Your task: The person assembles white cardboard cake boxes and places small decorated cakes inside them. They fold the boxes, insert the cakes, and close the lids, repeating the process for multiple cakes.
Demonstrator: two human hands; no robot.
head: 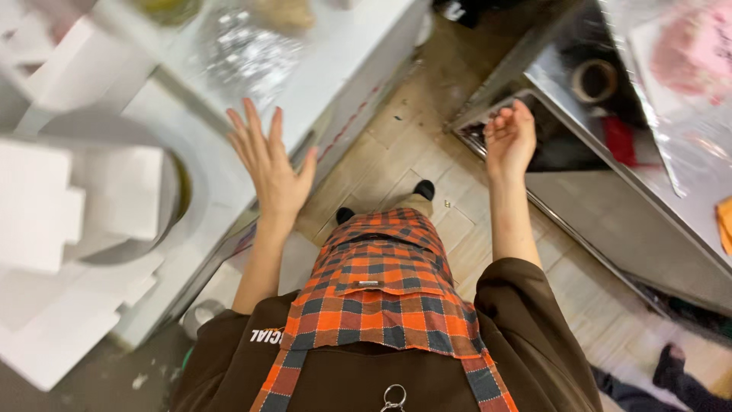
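Observation:
I look straight down my body at an orange and blue plaid apron over a dark brown top. My left hand is raised with fingers spread and palm open, holding nothing, beside the edge of a white counter. My right hand is lifted with fingers loosely curled, holding nothing, close to the corner of a steel table. My dark shoes stand on the tiled floor between the two.
White foam blocks and a round white container crowd the left counter, with crumpled foil farther back. The steel table's shelf holds a tape roll and a red item. Another person's foot shows at lower right.

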